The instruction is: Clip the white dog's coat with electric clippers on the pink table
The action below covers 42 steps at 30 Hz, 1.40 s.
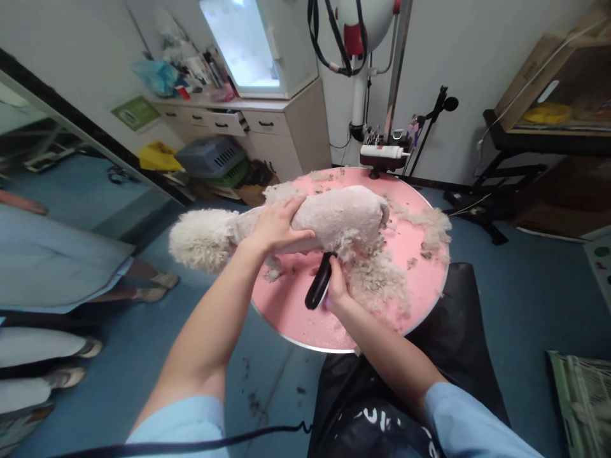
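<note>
A white dog [344,213] stands on a round pink grooming table [315,324], its body shorn close and its head still fluffy, pointing left. My left hand [281,226] lies over the dog's shoulders and back with thumb and fingers spread. Below the dog's flank, my right hand [338,285] is wrapped round a black hair clipper [319,283]. The clipper's blade end is hidden at the belly and hind leg. Beside it, a thick mass of cut fur [377,277] hangs and lies by the hind leg.
Loose fur [432,226] lies along the table's right edge. A tool holder [382,160] with a white tube stands at the far rim, below a dryer [370,28] on a pole. A black cord [258,434] crosses low in front. Other people's legs [143,294] are at left.
</note>
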Each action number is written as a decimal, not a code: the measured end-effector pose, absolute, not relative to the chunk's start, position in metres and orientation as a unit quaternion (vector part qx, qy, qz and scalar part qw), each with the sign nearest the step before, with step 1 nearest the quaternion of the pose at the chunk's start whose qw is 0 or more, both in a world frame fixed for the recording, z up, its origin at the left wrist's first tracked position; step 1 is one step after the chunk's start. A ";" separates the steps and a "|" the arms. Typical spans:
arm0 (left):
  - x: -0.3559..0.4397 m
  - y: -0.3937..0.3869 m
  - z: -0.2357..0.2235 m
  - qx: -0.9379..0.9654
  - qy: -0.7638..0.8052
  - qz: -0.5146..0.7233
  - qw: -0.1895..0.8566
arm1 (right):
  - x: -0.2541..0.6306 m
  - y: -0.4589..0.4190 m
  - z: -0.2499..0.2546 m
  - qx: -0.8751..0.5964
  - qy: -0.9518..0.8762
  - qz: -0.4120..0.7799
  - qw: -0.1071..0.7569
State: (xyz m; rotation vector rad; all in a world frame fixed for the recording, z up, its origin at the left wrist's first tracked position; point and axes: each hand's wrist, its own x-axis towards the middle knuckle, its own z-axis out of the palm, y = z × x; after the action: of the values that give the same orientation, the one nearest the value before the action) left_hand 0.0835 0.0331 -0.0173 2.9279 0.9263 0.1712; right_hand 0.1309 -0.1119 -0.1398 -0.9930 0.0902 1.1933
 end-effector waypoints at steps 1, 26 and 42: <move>0.084 0.034 -0.017 0.952 0.301 0.055 0.033 | 0.128 -0.113 -0.140 -0.444 0.001 0.554 0.705; 0.080 0.039 -0.019 0.956 0.288 0.050 0.030 | 0.151 -0.115 -0.126 -0.398 -0.150 0.630 0.650; 0.074 0.045 -0.021 0.959 0.280 0.036 0.009 | 0.167 -0.119 -0.110 -0.427 -0.083 0.616 0.657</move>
State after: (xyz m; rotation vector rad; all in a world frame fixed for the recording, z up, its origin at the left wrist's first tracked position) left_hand 0.0737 0.0446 -0.0211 2.9960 0.8750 0.1135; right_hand 0.1669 -0.1189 -0.1099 -0.9665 -0.1877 1.3944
